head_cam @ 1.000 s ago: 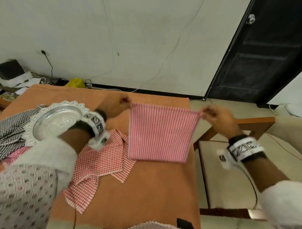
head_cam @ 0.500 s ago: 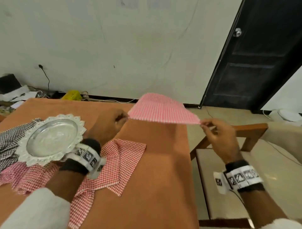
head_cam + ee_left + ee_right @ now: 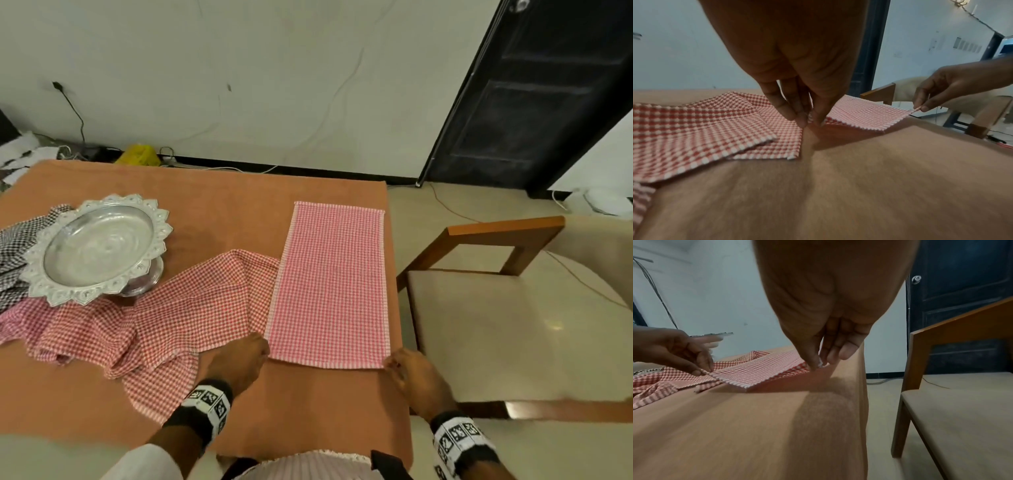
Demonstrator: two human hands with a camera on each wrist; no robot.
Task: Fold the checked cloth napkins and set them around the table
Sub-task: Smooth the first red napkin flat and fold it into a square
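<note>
Even, soft indoor light across the head view — bright white wall (image 3: 239,68), no hard glare, just a pale sheen on the silver tray (image 3: 99,246) and a small glint on the chair seat (image 3: 555,325). Straight lines bow at the frame edges, plain wide-angle warp. Both wrist views run dimmer and cooler; the table (image 3: 879,186) smears into soft blur up close, and dark shadows pool under the left hand (image 3: 797,65) and right hand (image 3: 830,305) — the palms themselves loom out of focus.
</note>
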